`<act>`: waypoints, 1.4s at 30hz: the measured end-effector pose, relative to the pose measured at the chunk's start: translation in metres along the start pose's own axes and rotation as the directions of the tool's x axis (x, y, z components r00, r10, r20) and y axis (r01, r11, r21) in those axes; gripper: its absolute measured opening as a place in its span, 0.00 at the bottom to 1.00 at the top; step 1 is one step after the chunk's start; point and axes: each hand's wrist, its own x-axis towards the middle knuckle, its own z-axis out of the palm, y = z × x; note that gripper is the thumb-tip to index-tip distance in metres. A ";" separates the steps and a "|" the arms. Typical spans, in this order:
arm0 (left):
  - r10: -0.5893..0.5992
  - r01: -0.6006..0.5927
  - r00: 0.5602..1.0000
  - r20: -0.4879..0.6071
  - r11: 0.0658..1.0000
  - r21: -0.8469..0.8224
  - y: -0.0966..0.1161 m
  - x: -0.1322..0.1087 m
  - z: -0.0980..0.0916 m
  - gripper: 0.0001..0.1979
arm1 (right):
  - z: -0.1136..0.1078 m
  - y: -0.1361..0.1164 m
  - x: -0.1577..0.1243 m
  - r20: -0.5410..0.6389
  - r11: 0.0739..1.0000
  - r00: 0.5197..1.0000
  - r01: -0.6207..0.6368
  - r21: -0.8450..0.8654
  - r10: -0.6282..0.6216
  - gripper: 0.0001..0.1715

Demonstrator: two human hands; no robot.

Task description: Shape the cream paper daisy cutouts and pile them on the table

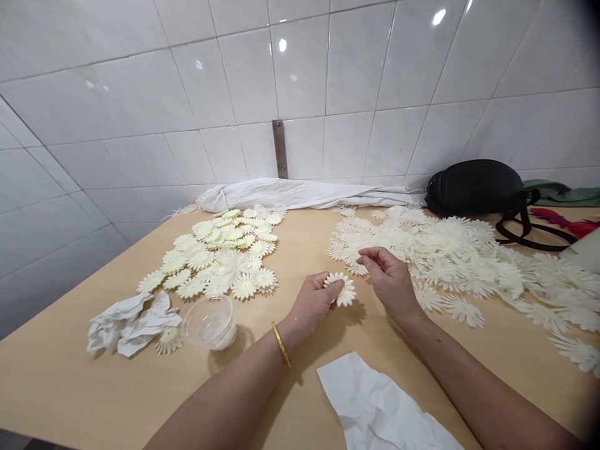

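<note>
Pinched between the thumb and fingers of my left hand [313,300] is a white artificial daisy [345,290] with a pale yellow centre, held above the table. To its right, my right hand [388,275] is raised with thumb and forefinger pressed together. Whether anything tiny is between those fingertips I cannot make out. Behind and beyond that hand spreads a large heap of flat white flower petals [450,250]. At the left lies another pile of flowers [225,250] with yellowish centres. A clear plastic cup [212,322] containing something whitish stands left of my left forearm.
Crumpled white tissue [134,324] lies left of the cup beside a single loose flower [169,339]. A white paper sheet [382,403] rests between my forearms. Along the tiled wall are a rolled white cloth [300,194] and a black bag [473,187] with a strap.
</note>
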 end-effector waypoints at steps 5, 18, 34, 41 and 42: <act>0.036 -0.038 0.996 -0.077 0.999 -0.019 0.006 -0.001 0.000 0.20 | 0.002 -0.008 -0.005 0.096 0.987 0.994 -0.064 0.148 0.050 0.12; -0.039 0.050 0.989 -0.143 0.996 0.073 -0.001 0.002 -0.002 0.30 | 0.009 -0.013 -0.020 0.388 0.992 0.916 0.068 0.102 -0.103 0.10; -0.071 0.071 0.997 -0.011 0.997 -0.008 -0.001 0.004 -0.003 0.13 | -0.009 0.006 0.007 -0.092 0.801 0.936 0.238 -0.550 -0.341 0.11; -0.054 0.053 0.997 -0.058 0.999 -0.010 -0.002 0.002 -0.003 0.14 | 0.002 -0.006 -0.007 0.057 0.965 0.976 0.215 -0.149 -0.209 0.08; -0.045 0.044 0.997 -0.068 0.999 -0.011 -0.002 0.002 -0.003 0.15 | 0.003 -0.007 -0.008 0.073 0.974 0.980 0.193 -0.117 -0.185 0.08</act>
